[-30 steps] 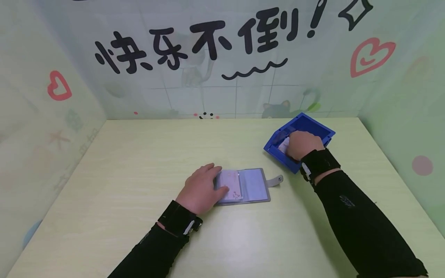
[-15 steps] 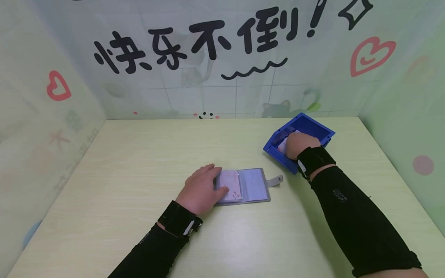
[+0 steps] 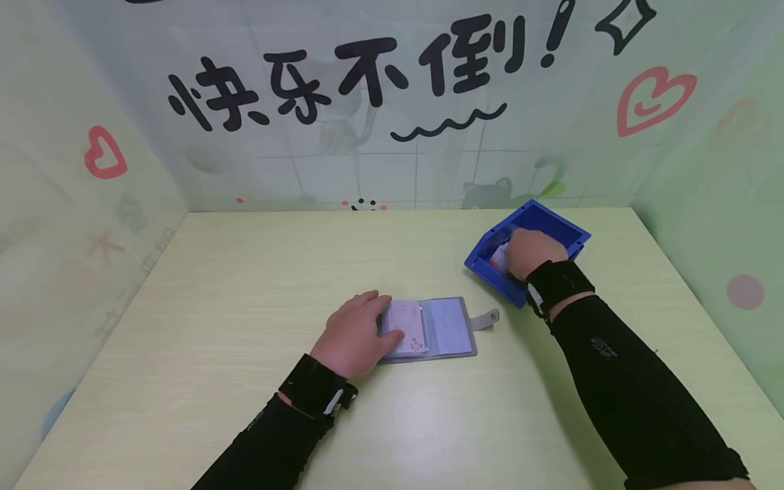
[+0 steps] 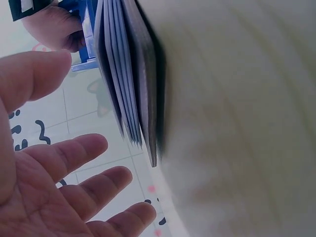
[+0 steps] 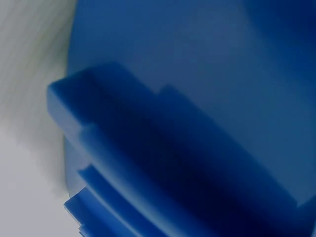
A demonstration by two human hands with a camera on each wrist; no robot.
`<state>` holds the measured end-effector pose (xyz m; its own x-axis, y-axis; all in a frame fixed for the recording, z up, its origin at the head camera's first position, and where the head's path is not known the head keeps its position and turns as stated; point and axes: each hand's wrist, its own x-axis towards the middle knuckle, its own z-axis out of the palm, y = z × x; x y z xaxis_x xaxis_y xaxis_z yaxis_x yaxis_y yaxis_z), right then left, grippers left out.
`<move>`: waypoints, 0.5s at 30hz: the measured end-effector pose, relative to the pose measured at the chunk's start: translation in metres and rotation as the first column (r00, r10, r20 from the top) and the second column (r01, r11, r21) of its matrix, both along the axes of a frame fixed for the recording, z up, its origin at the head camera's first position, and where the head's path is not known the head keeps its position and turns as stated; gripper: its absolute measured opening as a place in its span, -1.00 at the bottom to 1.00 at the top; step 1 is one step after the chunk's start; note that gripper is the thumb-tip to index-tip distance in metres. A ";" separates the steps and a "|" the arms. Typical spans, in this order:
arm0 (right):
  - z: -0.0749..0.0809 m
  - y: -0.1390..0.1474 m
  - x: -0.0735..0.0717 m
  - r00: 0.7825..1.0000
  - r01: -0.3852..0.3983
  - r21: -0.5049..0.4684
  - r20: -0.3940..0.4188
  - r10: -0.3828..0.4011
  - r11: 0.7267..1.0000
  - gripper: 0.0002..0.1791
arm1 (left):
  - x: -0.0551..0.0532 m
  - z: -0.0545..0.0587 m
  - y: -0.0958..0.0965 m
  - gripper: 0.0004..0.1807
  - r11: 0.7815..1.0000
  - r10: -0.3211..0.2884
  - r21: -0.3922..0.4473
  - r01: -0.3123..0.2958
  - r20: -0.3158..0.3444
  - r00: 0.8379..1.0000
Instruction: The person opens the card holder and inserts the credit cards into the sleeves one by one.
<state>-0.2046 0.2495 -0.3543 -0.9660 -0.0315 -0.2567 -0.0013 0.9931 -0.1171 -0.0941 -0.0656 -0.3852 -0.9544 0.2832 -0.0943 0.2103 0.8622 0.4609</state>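
Note:
A small card album [image 3: 450, 327] lies spread on the table, its grey strap with a snap pointing right. Pink printed cards [image 3: 405, 325] show in its left pocket. My left hand [image 3: 355, 333] rests at the album's left edge, thumb over the pink side. In the left wrist view, its fingers extend apart beside the album's layered pages [image 4: 121, 74]. My right hand [image 3: 535, 253] is down inside a blue plastic bin [image 3: 493, 275], by a pink patterned card [image 3: 499, 258]. Its fingertips are hidden. The right wrist view shows only the bin's blue wall [image 5: 207, 54] and rim, blurred.
The pale wooden table [image 3: 245, 272] ends at a printed backdrop [image 3: 257, 177] at the back, with printed side walls left and right. The bin stands angled near the back right, beyond the album's strap.
My right hand has shifted slightly within the bin, and its forearm has swung a little to the left. The left hand and the album have stayed in place.

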 end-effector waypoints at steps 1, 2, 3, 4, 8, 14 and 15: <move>0.000 0.003 -0.001 1.000 -0.011 -0.012 0.003 0.011 1.000 -0.77 | 0.000 0.000 0.000 -0.26 1.000 0.000 0.001 0.000 0.000 1.000; 0.000 0.005 -0.003 1.000 -0.019 -0.031 0.009 0.020 0.999 -0.76 | 0.000 -0.001 0.000 -0.26 1.000 0.000 0.001 0.000 -0.001 1.000; 0.000 0.007 -0.004 0.999 -0.031 -0.051 0.011 0.031 0.998 -0.75 | 0.000 -0.001 0.000 -0.26 1.000 -0.001 0.000 0.001 -0.001 1.000; 0.001 0.010 -0.005 0.999 -0.041 -0.078 0.015 0.043 0.996 -0.75 | 0.000 -0.001 0.000 -0.26 1.000 -0.001 0.001 0.001 -0.001 1.000; 0.014 0.016 -0.002 0.998 -0.054 -0.207 0.020 0.059 0.977 -0.77 | 0.000 -0.001 0.000 -0.26 1.000 0.001 0.005 -0.001 0.000 1.000; 0.043 0.017 0.021 1.000 0.009 -0.340 -0.023 -0.018 0.940 -0.68 | -0.001 -0.001 0.000 -0.28 0.999 0.001 0.048 -0.001 0.004 1.000; 0.047 0.015 0.025 0.999 0.022 -0.370 -0.027 -0.035 0.929 -0.66 | -0.001 -0.001 0.000 -0.28 0.998 0.002 0.061 -0.003 0.006 1.000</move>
<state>-0.1799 0.2647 -0.3075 -0.9755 -0.0905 -0.2003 0.0161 0.8794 -0.4758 -0.0947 -0.0658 -0.3858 -0.9545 0.2863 -0.0829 0.2052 0.8329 0.5140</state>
